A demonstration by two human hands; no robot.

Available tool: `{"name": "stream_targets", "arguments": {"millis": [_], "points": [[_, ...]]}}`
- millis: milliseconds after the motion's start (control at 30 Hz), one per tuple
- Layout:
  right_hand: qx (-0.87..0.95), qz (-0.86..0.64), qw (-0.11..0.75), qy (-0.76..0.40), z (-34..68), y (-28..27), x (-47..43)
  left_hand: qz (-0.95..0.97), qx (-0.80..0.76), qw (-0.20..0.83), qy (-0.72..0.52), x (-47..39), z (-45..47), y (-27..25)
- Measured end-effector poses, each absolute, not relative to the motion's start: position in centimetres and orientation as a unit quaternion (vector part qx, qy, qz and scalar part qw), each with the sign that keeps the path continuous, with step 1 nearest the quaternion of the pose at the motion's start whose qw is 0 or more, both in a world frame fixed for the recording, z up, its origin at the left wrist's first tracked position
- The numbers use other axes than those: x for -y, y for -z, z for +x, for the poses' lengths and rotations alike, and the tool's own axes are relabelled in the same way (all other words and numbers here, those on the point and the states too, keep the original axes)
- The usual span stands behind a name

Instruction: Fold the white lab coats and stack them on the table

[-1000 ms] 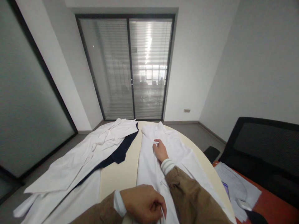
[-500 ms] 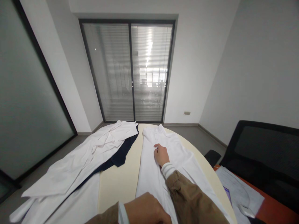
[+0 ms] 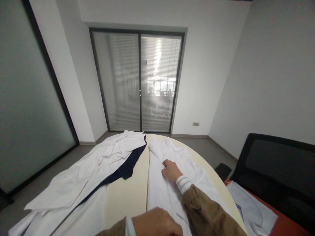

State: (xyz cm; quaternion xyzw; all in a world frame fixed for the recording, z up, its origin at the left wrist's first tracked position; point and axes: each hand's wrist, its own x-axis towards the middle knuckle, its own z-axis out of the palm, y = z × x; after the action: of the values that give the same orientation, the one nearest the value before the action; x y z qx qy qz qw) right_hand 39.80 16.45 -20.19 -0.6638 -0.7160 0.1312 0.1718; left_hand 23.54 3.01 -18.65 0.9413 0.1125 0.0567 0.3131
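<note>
A white buttoned garment (image 3: 159, 193), which looks like a shirt, lies lengthwise on the right half of the round cream table (image 3: 125, 200). My right hand (image 3: 171, 170) rests on its upper front beside the button line. Thumb and bent fingers pinch the cloth there. Nearer to me, my left hand (image 3: 156, 222) is over the lower part of the same garment, its fingers curled downward. The frame's bottom edge cuts off its fingertips, so what they hold is hidden.
To the left lies a pile of white clothes (image 3: 76, 177) with a dark navy garment (image 3: 128, 167) under it. A black mesh chair (image 3: 278, 167) stands at the right, with a grey cloth bag (image 3: 253, 203) on an orange-red surface. Glass doors (image 3: 140, 82) with blinds are behind.
The view has tilted up slightly. My right hand has drawn a little toward me along the garment's front and to the right. My left hand has hardly moved.
</note>
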Motion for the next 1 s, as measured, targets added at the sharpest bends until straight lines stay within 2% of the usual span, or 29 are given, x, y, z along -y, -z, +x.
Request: {"name": "stream_targets", "arguments": {"millis": [67,133,233,367,533,867,1000], "points": [[0.72,-0.659,0.159,-0.147,40.1,19.9,-16.8,0.933,-0.212,0.238,-0.17,-3.6,22.8,17.4],[0.724,-0.654,0.143,-0.166,40.3,19.6,-17.6,0.902,-0.317,0.179,-0.231,-4.4,22.1,17.0],[0.721,-0.655,0.125,-0.187,40.5,18.8,-19.3,0.882,-0.402,0.162,-0.185,-5.3,21.4,17.9],[0.704,-0.674,0.137,-0.177,40.0,18.1,-21.8,0.894,-0.394,0.184,-0.107,-5.4,21.1,19.3],[0.679,-0.692,0.177,-0.169,38.5,17.9,-24.4,0.896,-0.391,0.179,-0.106,-5.1,21.2,19.5],[0.645,-0.677,0.273,-0.227,36.1,18.6,-30.3,0.907,-0.374,0.177,-0.083,-6.9,21.3,21.3],[0.631,-0.656,0.317,-0.267,35.9,19.5,-32.3,0.92,-0.362,0.125,-0.084,-7.5,21.1,22.4]]}}
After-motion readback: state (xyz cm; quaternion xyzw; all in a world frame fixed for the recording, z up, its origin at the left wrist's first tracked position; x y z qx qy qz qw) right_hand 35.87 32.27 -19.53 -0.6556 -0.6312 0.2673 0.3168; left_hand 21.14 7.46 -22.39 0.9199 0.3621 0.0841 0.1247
